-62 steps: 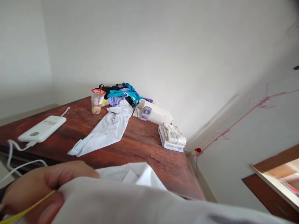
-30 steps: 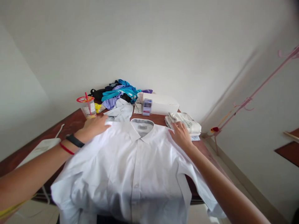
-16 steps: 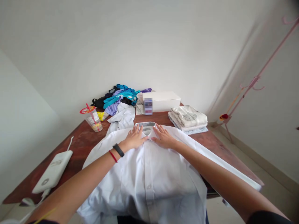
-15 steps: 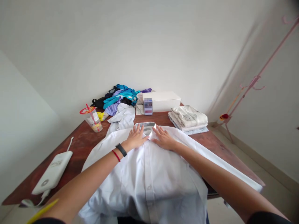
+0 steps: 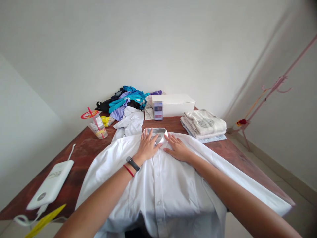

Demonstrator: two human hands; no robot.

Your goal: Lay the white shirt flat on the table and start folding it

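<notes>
A white button-up shirt (image 5: 158, 185) lies face up, spread across a dark wooden table (image 5: 84, 152), its collar (image 5: 158, 133) toward the wall. My left hand (image 5: 147, 145) rests flat on the shirt just left of the collar, fingers spread; a black band and a red string circle that wrist. My right hand (image 5: 177, 148) lies flat on the shirt just right of the collar, fingers stretched out. Both hands hold nothing. The shirt's right sleeve (image 5: 247, 185) runs along the table's right edge.
Behind the collar lie another white garment (image 5: 130, 121), a heap of blue, purple and black clothes (image 5: 126, 100) and a white box (image 5: 173, 104). Folded pale clothes (image 5: 204, 125) sit at right. A plastic cup with a straw (image 5: 96, 125) and a white power bank (image 5: 51, 185) stand at left.
The shirt went from being held up close to lying spread on the table. My hands slid from its shoulders to the collar and now press a little nearer me.
</notes>
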